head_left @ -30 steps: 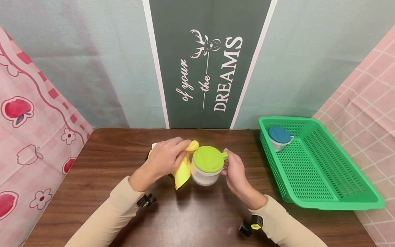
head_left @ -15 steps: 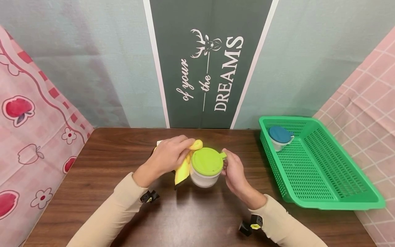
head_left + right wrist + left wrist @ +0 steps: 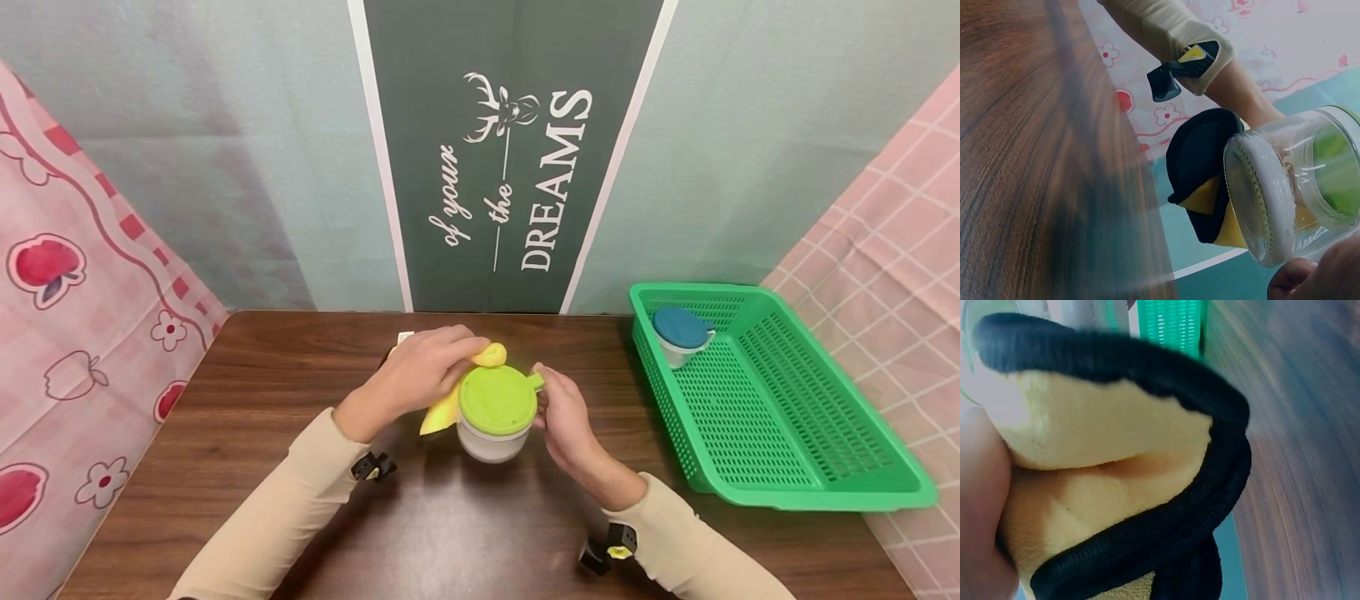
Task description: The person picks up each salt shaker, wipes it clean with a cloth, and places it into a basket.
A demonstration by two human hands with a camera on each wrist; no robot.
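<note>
My right hand [image 3: 566,421] grips the handle side of a glass jar with a green lid [image 3: 498,400]. In the right wrist view the clear jar [image 3: 1272,187] is held tilted, its base off the wooden table. A yellow cloth with black edging [image 3: 442,412] is bunched in my left hand [image 3: 420,367] and lies against the jar's left side. Folds of the same cloth [image 3: 1097,419] fill the left wrist view, with a bit of the left hand at the left edge. The left palm and most of the cloth are hidden from above.
A green perforated basket [image 3: 757,492] stands on the right of the brown wooden table [image 3: 247,400]. Inside its far left corner sits a small jar with a blue lid [image 3: 681,327]. Cloth curtains [image 3: 187,167] enclose the table at the back and both sides.
My left hand with the cloth has shifted right and slightly away over the jar's far side. The jar has moved a little left and nearer, the right hand still on it.
</note>
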